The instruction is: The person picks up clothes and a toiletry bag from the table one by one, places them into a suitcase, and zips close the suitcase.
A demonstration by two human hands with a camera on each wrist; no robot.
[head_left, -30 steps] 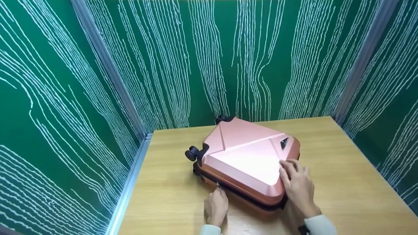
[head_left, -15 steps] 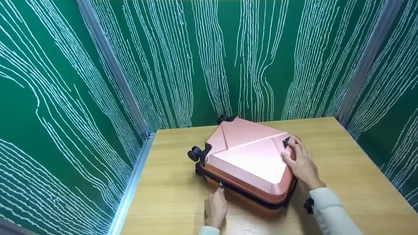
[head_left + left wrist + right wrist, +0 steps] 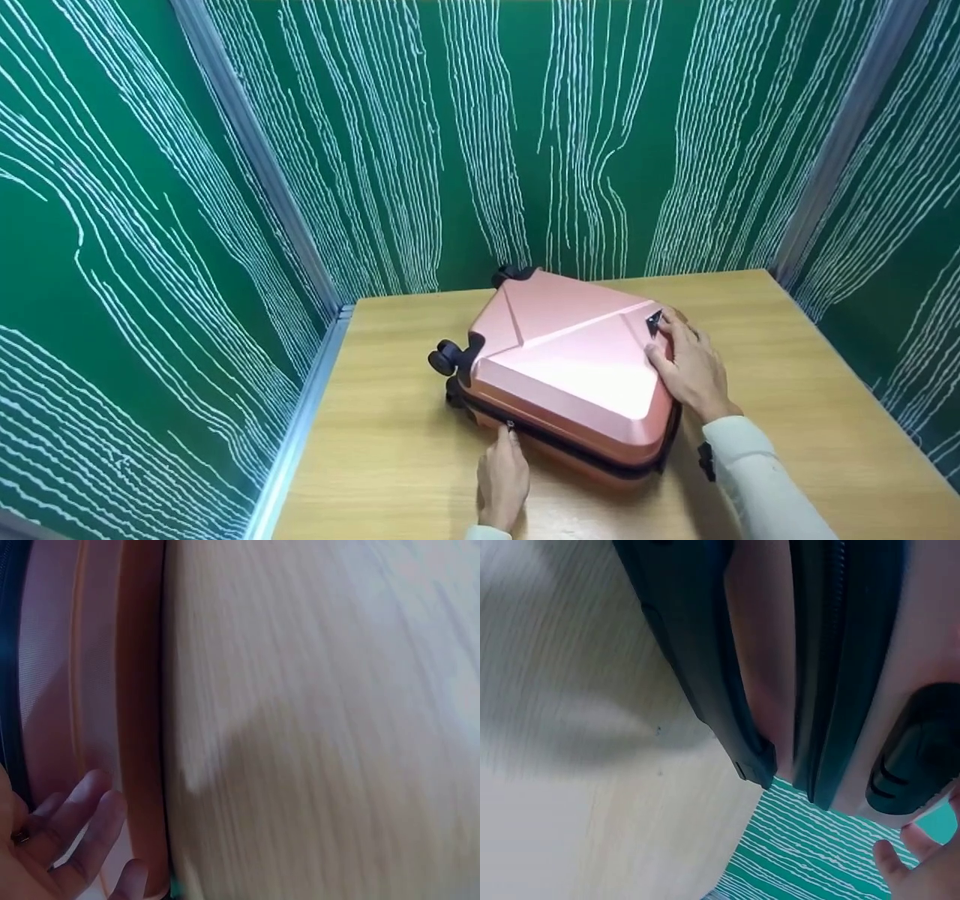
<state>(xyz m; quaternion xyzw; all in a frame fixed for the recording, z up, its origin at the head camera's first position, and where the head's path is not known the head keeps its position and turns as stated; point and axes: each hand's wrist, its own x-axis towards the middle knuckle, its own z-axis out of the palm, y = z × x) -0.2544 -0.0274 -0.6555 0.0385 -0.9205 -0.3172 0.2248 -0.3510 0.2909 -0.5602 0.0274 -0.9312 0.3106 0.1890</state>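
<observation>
A pink hard-shell suitcase (image 3: 570, 375) lies flat on the wooden table, its wheels toward the left and back. My left hand (image 3: 503, 476) pinches a small zipper pull (image 3: 510, 425) on the black zipper band along the near side. In the left wrist view the other fingers (image 3: 86, 821) of that hand are loosely bent beside the shell. My right hand (image 3: 694, 371) rests on the right end of the suitcase, thumb on the lid and fingers by the dark triangular badge (image 3: 654, 322). The right wrist view shows a black lock (image 3: 922, 750) and a side handle (image 3: 697, 652).
The wooden table (image 3: 390, 450) runs up to green walls (image 3: 480, 150) with white wavy lines. Metal posts (image 3: 255, 150) stand at the back corners. Black caster wheels (image 3: 445, 358) stick out at the suitcase's left end.
My right hand has moved from the near right corner of the lid up to the badge. The left hand stays at the zipper pull, with only a slight shift.
</observation>
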